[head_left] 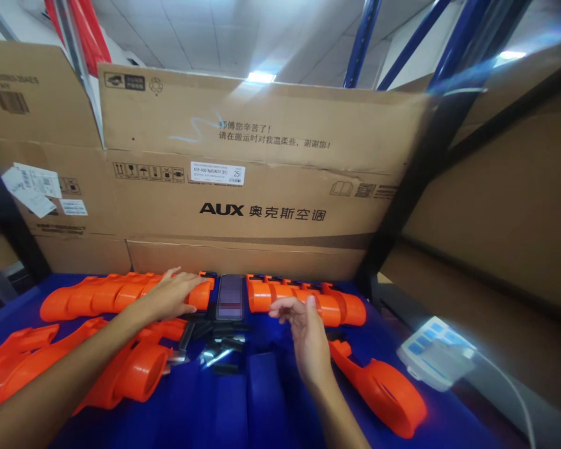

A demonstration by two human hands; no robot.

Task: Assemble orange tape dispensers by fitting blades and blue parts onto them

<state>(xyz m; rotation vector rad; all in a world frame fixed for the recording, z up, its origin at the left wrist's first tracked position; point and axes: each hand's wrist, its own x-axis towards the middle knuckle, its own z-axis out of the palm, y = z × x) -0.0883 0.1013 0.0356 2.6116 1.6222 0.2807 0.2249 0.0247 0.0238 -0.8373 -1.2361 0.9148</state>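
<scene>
My left hand reaches over the right end of a back row of orange curved plastic pieces. Its fingers are stretched out and apart; I cannot tell whether they touch the end piece. In front of a second orange row is my right hand, thumb raised and fingers loosely bent, with nothing in it. A single orange piece with a rounded cup lies right of that hand. More orange pieces are partly hidden behind my left forearm. Small black parts lie between the hands.
A phone lies on the blue surface between the two rows. A white device with blue keys and a cable stands at the right. A large cardboard sheet forms the back, with dark frame posts beside it.
</scene>
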